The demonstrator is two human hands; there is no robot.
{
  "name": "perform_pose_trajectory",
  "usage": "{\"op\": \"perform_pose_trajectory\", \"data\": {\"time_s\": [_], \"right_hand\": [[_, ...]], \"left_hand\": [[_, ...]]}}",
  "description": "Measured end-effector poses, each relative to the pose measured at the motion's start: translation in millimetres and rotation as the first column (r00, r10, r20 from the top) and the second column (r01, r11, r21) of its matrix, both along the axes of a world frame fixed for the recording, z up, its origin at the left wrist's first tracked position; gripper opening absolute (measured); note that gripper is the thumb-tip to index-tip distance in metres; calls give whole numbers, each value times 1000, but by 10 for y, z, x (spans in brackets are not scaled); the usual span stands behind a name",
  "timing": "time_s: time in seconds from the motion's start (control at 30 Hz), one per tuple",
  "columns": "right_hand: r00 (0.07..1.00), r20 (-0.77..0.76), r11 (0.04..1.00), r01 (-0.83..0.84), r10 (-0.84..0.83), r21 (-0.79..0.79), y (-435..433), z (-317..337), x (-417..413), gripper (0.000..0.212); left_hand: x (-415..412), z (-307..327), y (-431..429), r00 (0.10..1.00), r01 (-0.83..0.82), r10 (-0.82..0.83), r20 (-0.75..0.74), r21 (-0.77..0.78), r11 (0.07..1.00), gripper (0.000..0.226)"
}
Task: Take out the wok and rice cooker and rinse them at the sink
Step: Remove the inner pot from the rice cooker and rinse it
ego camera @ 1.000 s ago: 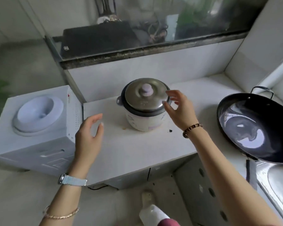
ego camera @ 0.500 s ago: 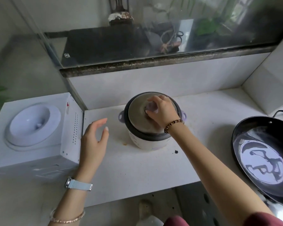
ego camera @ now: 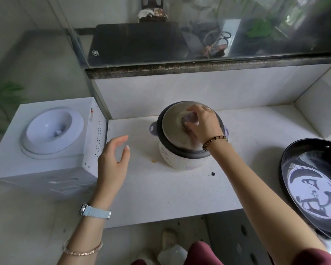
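Grip on the lid is what has changed. A second ago the right hand (ego camera: pixel 201 124) was beside the rice cooker (ego camera: pixel 182 159) with its fingers spread. Half a second ago it came down on top, and now its fingers (ego camera: pixel 196 111) are curled round the pale knob (ego camera: pixel 191 119) at the middle of the metal lid (ego camera: pixel 172 131). Whether the lid has left its rim yet I cannot tell; it looks seated or only barely tipped.

The left hand (ego camera: pixel 113 161) has hardly shifted. It hangs over the surface (ego camera: pixel 180 194) between the white appliance (ego camera: pixel 46 165) and the cooker, fingers relaxed and slightly apart, touching nothing.

The cooker stands toward the back of the surface, and the wok (ego camera: pixel 313 186) lies at the right edge, well apart from it and untouched.

Both items seem to be already out, so the task is probably at the rinsing stage. Taking off the lid looks like the step in hand, perhaps to get at the inner pot. The free left hand seems placed to steady the body if it drags up with the lid
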State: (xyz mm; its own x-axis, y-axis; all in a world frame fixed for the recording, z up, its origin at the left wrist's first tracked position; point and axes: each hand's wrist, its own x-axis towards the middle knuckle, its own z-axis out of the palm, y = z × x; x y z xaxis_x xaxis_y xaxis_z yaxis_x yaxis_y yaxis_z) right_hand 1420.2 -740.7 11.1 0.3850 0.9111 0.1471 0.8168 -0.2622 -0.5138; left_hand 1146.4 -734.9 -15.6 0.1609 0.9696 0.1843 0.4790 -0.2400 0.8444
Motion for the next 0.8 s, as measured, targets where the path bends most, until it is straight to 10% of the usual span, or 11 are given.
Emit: {"op": "perform_pose_trajectory", "data": {"time_s": [0.43, 0.8], "right_hand": [[997, -64, 963, -30, 49, 267, -692, 699, -1097, 35], [977, -176, 990, -133, 123, -46, -843, -498, -1992, 33]], "left_hand": [[-866, -109, -273, 999, 39, -39, 30, -7, 999, 30], [-1653, -388, -429, 999, -1, -2, -44, -56, 998, 26]]}}
